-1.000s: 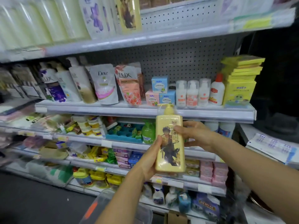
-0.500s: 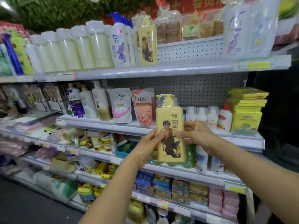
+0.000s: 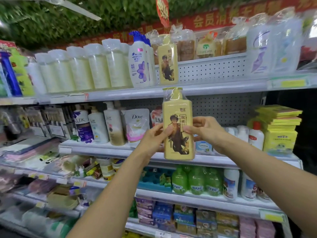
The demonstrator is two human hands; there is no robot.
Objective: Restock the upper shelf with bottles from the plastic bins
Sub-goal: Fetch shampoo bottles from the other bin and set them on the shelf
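Both hands are raised in front of the shelving with one bottle pinched between them: the left hand [image 3: 155,137] grips its left side, thumb across the label, and the right hand [image 3: 204,129] grips its right side, fingertips curled onto the front. What they hold is a tall yellow plastic pump bottle with a printed figure on its label [image 3: 177,133], upright, its long axis vertical, the plastic-wrapped pump head just reaching the front lip of the upper shelf [image 3: 214,88]. The open spot lies up and a little right of the hands, beside a matching yellow bottle [image 3: 167,66] already standing near that shelf's front edge, with a white bottle with purple flowers [image 3: 139,66] just to its left. Both hands seem equally close; I'd judge the bottle must rise clear of the lip, then go inward.
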